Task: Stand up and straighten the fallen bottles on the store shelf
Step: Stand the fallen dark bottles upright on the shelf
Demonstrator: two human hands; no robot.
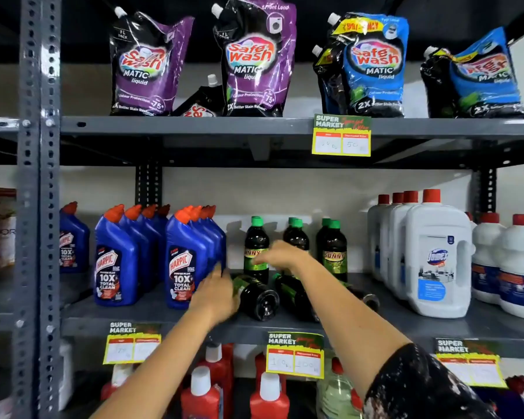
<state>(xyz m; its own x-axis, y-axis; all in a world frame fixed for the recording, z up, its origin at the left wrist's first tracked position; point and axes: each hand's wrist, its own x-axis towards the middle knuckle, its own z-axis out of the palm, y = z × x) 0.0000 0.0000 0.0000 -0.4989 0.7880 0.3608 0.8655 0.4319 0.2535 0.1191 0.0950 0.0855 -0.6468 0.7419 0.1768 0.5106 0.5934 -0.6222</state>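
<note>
Dark bottles with green caps and yellow-green labels stand on the middle shelf (164,320). One upright bottle (256,237) is at the left of the group and another upright bottle (335,252) at the right. A fallen bottle (259,299) lies with its base toward me. A second fallen bottle (294,293) lies beside it, partly under my right forearm. A third fallen bottle (368,297) shows behind that arm. My left hand (217,293) rests against the left side of the first fallen bottle, fingers apart. My right hand (280,257) is blurred, its fingers across the left upright bottle's label.
Blue toilet-cleaner bottles (183,267) stand close on the left of my left hand. Large white jugs (436,261) stand to the right. Detergent pouches (254,55) fill the upper shelf. Red bottles (203,391) sit on the shelf below. Price tags (295,355) hang from the shelf edge.
</note>
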